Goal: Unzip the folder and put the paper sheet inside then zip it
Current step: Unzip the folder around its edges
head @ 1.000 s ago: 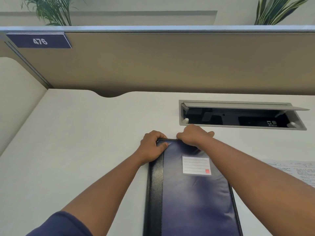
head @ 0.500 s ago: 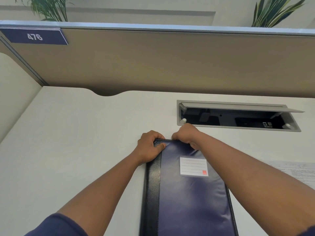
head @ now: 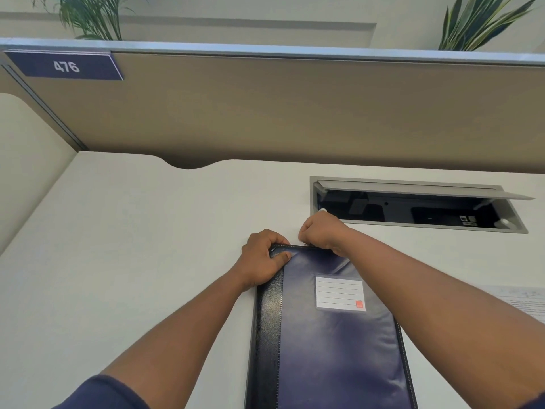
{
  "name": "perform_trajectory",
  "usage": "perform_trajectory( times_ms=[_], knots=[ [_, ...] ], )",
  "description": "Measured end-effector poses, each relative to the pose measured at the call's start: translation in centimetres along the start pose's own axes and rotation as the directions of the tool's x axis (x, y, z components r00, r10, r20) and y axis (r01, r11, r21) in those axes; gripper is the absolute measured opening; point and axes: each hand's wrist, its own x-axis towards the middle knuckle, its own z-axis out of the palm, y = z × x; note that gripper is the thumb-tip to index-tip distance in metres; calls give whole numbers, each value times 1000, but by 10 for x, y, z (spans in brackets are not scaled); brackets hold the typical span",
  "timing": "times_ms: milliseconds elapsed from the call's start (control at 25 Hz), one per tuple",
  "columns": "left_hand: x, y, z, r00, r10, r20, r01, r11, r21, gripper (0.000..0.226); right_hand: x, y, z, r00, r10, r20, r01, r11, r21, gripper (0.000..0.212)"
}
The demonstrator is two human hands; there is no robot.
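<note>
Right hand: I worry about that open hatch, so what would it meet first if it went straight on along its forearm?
Probably bare desk, not the cable hatch: the right hand points left and away, along the folder top edge, though depth is unclear.

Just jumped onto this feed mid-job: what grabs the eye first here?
Both hands meet at the far edge of the dark blue folder lying on the pale desk: the left hand grips its corner, the right hand is curled at the zip line. Behind them an open cable hatch gapes in the desk, and a paper sheet lies at the right edge.
</note>
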Motion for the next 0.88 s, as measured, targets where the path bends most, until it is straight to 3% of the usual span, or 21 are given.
perform_trajectory(
  times_ms=[240,440,640,880],
  knots=[
    [0,1,0,1000,-15,-3,15,999,-34,13,1,-6,-12,991,-21,131,46,981,-188,24],
    [1,2,0,1000,-15,-4,14,999,-41,15,2,-8,-10,996,-37,77,63,925,-374,41],
    [0,1,0,1000,-20,-6,20,1000,-20,11,7,-18,-14,988,126,88,-95,952,-292,38],
    [1,-1,1,1000,-15,-4,15,1000,13,11,11,-27,-7,973,169,160,-113,944,-310,24]
  ],
)
